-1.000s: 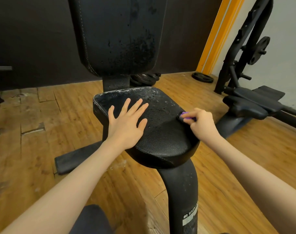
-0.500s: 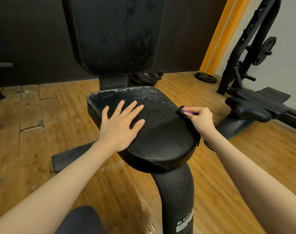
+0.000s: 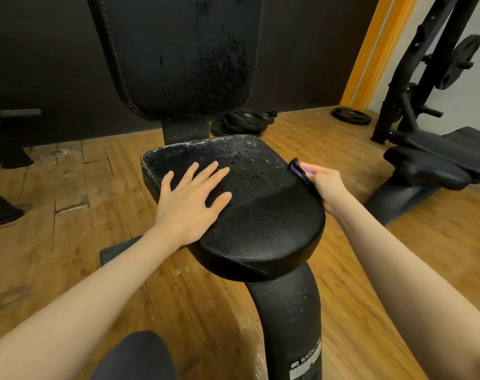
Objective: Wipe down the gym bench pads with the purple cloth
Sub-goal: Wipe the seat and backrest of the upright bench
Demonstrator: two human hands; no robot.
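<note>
Droplets speckle the far half of the black seat pad (image 3: 260, 215) and the upright back pad (image 3: 178, 56) behind it. The left hand (image 3: 189, 198) lies flat on the seat, fingers straight and spread. The right hand (image 3: 326, 185) grips the bunched purple cloth (image 3: 299, 171), pressed against the seat's right edge.

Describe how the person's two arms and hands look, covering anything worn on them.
Both arms are bare from as far up as the frame shows down to the fingertips; no sleeve edge comes into view. The left hand and the right hand wear no gloves. No rings, watch, bracelets or wrist straps show on either. The nails that show on the left hand look short and unpainted. No markings are visible.
</note>
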